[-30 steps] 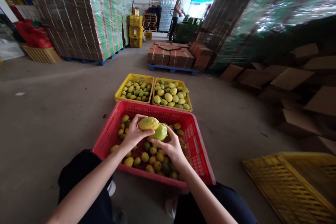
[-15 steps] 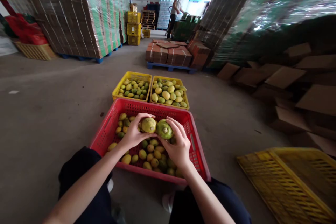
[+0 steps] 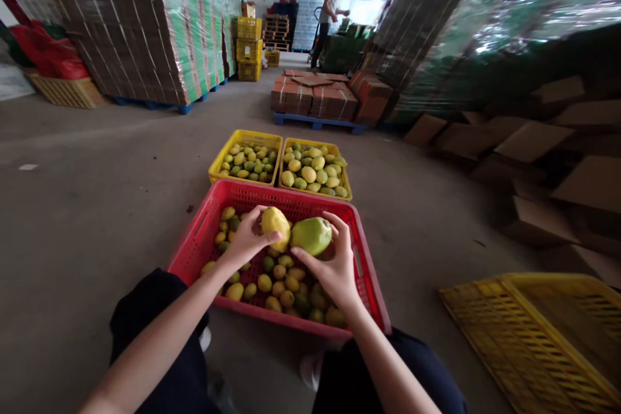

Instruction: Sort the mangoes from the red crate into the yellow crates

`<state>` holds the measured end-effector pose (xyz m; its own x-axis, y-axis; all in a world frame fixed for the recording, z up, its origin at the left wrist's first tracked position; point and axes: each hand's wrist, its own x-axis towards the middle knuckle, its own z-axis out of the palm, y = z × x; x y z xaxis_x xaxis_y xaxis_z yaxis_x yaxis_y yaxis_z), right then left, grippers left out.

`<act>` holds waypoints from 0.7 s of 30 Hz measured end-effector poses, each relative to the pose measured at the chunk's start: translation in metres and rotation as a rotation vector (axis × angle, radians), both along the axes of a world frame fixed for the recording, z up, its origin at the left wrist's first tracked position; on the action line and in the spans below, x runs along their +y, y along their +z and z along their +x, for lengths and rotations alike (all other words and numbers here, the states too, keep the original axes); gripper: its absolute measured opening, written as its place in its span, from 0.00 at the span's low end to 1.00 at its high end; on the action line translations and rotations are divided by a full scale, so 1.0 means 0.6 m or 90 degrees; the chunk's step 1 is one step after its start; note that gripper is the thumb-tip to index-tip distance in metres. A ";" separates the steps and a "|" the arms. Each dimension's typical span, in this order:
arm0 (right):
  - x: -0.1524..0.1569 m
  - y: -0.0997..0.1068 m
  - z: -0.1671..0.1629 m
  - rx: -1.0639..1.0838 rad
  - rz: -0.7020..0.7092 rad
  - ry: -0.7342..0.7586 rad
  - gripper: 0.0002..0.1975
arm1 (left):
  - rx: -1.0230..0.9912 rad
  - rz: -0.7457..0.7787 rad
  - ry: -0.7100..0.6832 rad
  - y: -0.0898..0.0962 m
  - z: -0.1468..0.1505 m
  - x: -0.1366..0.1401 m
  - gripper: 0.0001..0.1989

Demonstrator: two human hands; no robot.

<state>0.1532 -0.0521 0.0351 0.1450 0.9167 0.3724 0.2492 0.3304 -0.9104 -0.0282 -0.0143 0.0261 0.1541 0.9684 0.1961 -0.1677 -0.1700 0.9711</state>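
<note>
My left hand grips a yellow papaya above the red crate. In my right hand is a green papaya, held between thumb and fingers. The two fruits are side by side, nearly touching. Below them, several yellow and green papayas lie loose in the red crate, which stands between my legs. My hands and forearms hide part of its contents.
Just beyond stand two yellow crates of fruit, the left crate and the right crate. A yellow crate is at the right. Cardboard boxes lie behind it. A pallet of flat cartons and a person are farther off.
Both papayas have been turned in my hands: their ends faced me before, and now their sides show. My right hand has shifted slightly right.
</note>
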 end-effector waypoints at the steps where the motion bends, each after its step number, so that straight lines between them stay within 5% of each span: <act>1: 0.003 -0.002 0.000 0.080 -0.069 0.018 0.33 | -0.019 -0.036 -0.003 -0.003 0.002 0.002 0.29; 6: 0.015 -0.014 -0.007 0.354 -0.336 0.105 0.26 | -0.117 -0.266 -0.079 -0.024 0.016 0.008 0.32; 11: 0.017 -0.016 -0.010 0.351 -0.353 0.114 0.24 | -0.144 -0.348 -0.093 -0.024 0.018 0.007 0.36; 14: 0.018 -0.019 -0.004 0.249 -0.259 0.047 0.26 | -0.085 -0.210 -0.046 -0.011 0.010 0.005 0.32; 17: 0.016 -0.021 0.002 0.056 -0.047 -0.066 0.30 | -0.010 -0.004 0.014 0.000 0.003 0.002 0.29; 21: 0.011 -0.019 0.005 -0.126 0.148 -0.123 0.26 | 0.000 0.080 0.051 0.005 0.002 -0.006 0.27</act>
<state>0.1559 -0.0455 0.0236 0.2112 0.7666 0.6063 0.4918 0.4527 -0.7437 -0.0271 -0.0178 0.0291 0.0778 0.9453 0.3167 -0.1491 -0.3031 0.9412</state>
